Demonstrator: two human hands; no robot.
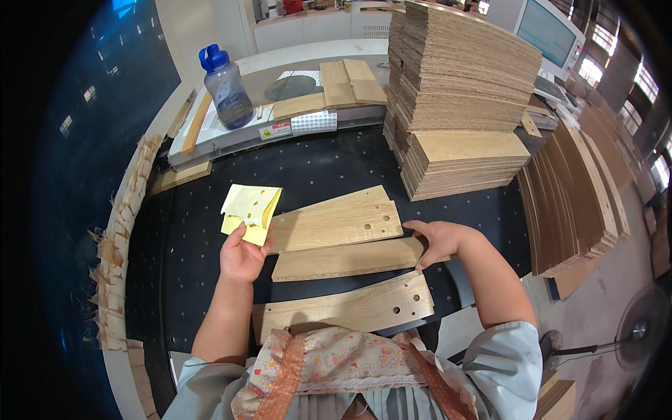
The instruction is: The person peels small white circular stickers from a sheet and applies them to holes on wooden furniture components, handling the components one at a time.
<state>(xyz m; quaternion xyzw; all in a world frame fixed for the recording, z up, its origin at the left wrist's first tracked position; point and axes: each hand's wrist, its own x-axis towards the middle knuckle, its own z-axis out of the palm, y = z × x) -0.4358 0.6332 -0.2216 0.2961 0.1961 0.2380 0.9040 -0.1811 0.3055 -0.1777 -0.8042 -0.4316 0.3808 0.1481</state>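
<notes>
- Front board [364,302]: on the black table [329,154], long axis left-to-right, holed end rightward.
- Middle board [336,264]: similarly aligned; right hand [442,241] spans its right end, grip unclear.
- Left hand [243,257]: pinching a yellow sheet [246,203].

I'm in a woodworking wkshop, factory-type. Stacked boards [465,73] stand on my blk table [336,157], w/ drilled planks [332,222] nr me. Monitor [549,33] & fan [637,329] off R.
</notes>
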